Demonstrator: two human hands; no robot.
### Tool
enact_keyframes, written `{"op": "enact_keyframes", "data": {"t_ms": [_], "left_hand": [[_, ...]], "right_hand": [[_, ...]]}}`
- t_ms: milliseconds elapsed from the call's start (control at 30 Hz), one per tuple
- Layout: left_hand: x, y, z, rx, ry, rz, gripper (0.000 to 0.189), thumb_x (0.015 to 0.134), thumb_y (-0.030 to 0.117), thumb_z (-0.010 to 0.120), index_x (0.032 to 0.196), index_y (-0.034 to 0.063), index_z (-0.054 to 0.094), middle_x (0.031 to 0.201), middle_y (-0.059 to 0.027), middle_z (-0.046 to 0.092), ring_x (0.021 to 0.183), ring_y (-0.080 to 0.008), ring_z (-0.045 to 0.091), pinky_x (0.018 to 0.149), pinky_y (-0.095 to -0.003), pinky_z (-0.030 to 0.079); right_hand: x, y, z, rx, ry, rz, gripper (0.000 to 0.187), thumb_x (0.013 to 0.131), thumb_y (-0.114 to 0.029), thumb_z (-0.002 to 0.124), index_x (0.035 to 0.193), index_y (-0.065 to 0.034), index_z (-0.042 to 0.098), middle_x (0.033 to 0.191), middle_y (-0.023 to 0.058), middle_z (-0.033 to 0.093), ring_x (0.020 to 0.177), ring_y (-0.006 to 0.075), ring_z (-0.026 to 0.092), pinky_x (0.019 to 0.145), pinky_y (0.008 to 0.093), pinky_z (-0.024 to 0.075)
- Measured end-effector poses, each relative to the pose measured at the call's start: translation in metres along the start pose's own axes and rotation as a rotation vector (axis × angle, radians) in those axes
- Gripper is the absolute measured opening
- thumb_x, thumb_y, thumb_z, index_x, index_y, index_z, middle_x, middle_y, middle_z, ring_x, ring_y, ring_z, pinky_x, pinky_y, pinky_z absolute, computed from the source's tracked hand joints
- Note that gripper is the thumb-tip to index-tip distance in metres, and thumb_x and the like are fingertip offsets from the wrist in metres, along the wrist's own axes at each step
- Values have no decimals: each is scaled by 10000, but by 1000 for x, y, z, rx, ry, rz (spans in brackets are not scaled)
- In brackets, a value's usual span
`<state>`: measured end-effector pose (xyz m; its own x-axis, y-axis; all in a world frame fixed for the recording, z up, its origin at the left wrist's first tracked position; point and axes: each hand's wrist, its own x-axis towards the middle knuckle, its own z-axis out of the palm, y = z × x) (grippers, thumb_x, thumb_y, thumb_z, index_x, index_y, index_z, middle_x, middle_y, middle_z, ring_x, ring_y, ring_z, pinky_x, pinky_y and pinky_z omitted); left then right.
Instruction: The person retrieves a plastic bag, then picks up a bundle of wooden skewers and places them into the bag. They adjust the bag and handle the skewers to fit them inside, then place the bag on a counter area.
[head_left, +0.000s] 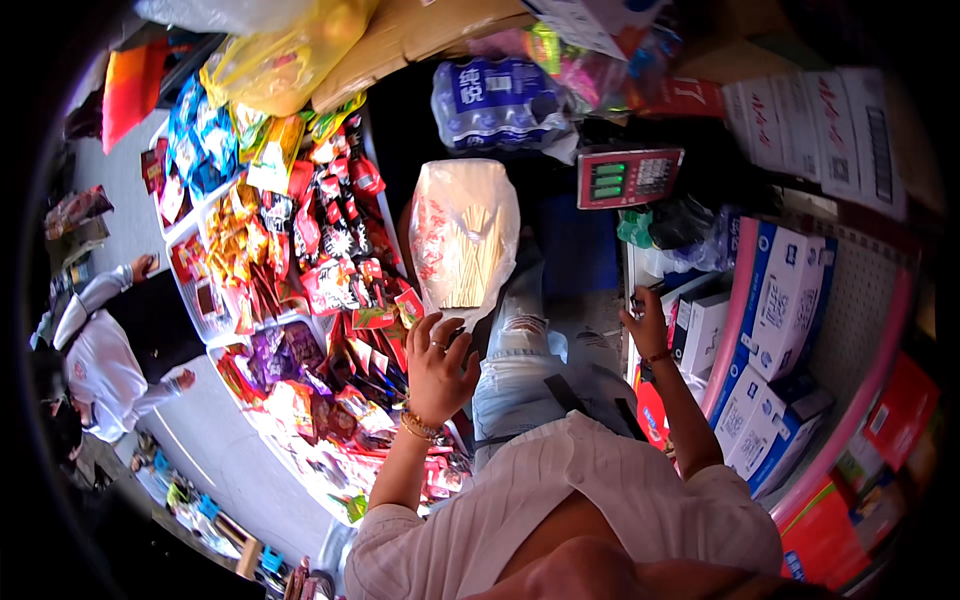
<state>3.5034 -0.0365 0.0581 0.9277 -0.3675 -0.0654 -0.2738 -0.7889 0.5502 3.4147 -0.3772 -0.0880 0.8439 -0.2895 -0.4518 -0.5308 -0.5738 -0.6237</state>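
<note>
My left hand (442, 367), with a ring and wrist bracelets, is open, its fingers spread just below a clear plastic bag (427, 225) with red printing. Inside the bag is a bundle of thin pale sticks (476, 262). Whether my fingertips touch the bag's near edge is hard to tell. On the other side, my right hand (649, 326) is raised with curled fingers beside the shelf. Something small and dark shows at its fingertips, too small to make out. Left of my left hand, plastic bins hold packaged snacks (360, 277) in red, black and purple wrappers.
A shrink-wrapped bottle pack (495, 105) and a red digital scale (630, 178) with lit green displays stand ahead. Blue-and-white cartons (787, 300) fill a pink-edged shelf (847, 480) at right. A yellow plastic bag (292, 60) lies upper left. Another person (105, 367) is beyond the bins.
</note>
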Motion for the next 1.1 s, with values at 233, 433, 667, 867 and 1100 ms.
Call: {"op": "enact_keyframes", "data": {"t_ms": [233,433,667,867,1100], "left_hand": [[-32,57,21,-155,-90,367,210,629,61,633,816,31,543,901,-92,540,920,-294,496,816,-423,399],[-73,152,48,-272,-264,705,167,645,65,623,790,39,544,889,-78,549,881,-272,507,799,-387,406],[-111,241,90,-269,-564,1177,111,690,82,598,781,47,546,807,-93,565,794,-281,536,758,-392,432],[-129,270,114,-237,-710,1389,84,713,63,589,782,32,555,757,-91,570,736,-266,551,756,-376,440],[-111,300,143,-110,-918,1596,74,713,71,607,757,41,554,755,-85,576,733,-265,548,761,-378,437]], "right_hand": [[-160,160,9,455,137,574,411,685,-99,660,1052,-40,484,821,87,570,656,157,565,515,298,484],[-354,241,72,872,406,1050,269,734,-116,600,977,-73,495,678,77,539,488,152,500,383,274,402],[-551,242,206,1365,790,1362,152,770,-162,566,895,-88,520,654,87,530,492,187,516,394,302,428],[-560,173,328,2049,985,1255,46,751,-88,510,785,-87,539,540,33,459,401,153,437,320,293,342],[-465,113,369,705,931,1278,132,727,-169,532,798,-69,583,696,95,598,699,281,588,645,360,468]]}}
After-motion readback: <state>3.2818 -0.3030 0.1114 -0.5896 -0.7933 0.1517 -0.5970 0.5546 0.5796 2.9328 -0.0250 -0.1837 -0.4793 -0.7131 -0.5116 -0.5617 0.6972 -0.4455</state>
